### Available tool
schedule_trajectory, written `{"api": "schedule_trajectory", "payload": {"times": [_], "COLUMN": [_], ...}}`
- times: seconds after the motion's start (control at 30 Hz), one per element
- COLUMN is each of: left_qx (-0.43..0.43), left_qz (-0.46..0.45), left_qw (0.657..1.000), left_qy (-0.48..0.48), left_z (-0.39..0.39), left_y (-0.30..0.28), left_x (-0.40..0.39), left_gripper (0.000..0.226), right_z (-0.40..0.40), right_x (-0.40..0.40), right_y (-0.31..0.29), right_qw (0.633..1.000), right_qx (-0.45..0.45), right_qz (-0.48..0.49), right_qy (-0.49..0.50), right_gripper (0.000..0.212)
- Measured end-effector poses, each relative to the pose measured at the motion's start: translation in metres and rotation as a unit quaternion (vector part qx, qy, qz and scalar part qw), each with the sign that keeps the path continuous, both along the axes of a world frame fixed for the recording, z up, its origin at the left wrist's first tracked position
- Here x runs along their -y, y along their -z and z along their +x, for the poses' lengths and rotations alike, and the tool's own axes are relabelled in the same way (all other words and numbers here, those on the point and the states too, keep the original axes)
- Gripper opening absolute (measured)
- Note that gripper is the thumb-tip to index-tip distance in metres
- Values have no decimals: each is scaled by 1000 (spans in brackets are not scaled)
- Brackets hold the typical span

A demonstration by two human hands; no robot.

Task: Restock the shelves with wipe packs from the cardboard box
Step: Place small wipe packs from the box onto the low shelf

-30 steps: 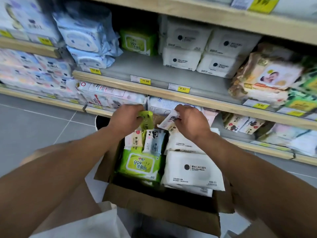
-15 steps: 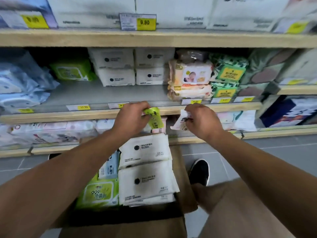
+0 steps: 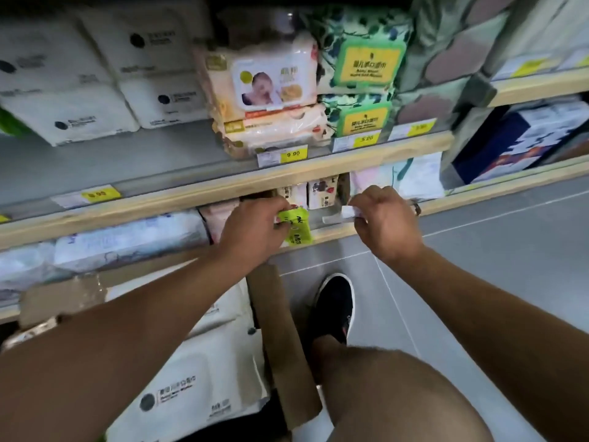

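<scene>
From the head camera, the left hand [image 3: 255, 232] grips a small green wipe pack [image 3: 296, 226], fingers curled round its upper end, at the wooden front edge of the lower shelf [image 3: 338, 232]. The right hand [image 3: 387, 223] pinches a small white pack [image 3: 349, 212] between thumb and curled fingers, just right of the green one. Just beyond both sets of fingers, small packs with cartoon prints [image 3: 322, 195] stand on that shelf. Above the fingers, the upper shelf [image 3: 223, 186] carries price tags, baby-picture wipes [image 3: 271, 84] and leaf-patterned green packs [image 3: 363, 62]. Below the left forearm sits the cardboard box [image 3: 280, 346], holding large white wipe packs [image 3: 197, 387]. A black shoe [image 3: 334, 306] stands on the grey floor beside its flap.
</scene>
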State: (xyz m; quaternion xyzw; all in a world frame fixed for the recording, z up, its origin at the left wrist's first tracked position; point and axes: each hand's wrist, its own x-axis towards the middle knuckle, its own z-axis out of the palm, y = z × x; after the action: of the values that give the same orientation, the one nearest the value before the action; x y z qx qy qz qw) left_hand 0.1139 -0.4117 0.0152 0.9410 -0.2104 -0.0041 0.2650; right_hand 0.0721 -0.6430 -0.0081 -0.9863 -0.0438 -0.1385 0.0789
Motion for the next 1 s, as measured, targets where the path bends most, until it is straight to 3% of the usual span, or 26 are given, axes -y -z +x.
{"api": "schedule_trajectory", "payload": {"times": [0.17, 0.53, 1.0], "left_qx": [2, -17, -14], "left_qz": [8, 13, -15], "left_qw": [1000, 999, 999], "left_qy": [-14, -38, -33], "left_z": [20, 53, 55], "left_y": [42, 90, 99], "left_x": [17, 15, 17], "left_gripper": [21, 20, 17], "right_z": [33, 81, 95], "right_x": [13, 0, -9], "right_y": [48, 130, 136], "right_qw": [999, 998, 990], "right_qx": [28, -5, 15], "right_qz": [22, -39, -74], "right_qy": [3, 41, 116], "right_gripper": [20, 18, 20]}}
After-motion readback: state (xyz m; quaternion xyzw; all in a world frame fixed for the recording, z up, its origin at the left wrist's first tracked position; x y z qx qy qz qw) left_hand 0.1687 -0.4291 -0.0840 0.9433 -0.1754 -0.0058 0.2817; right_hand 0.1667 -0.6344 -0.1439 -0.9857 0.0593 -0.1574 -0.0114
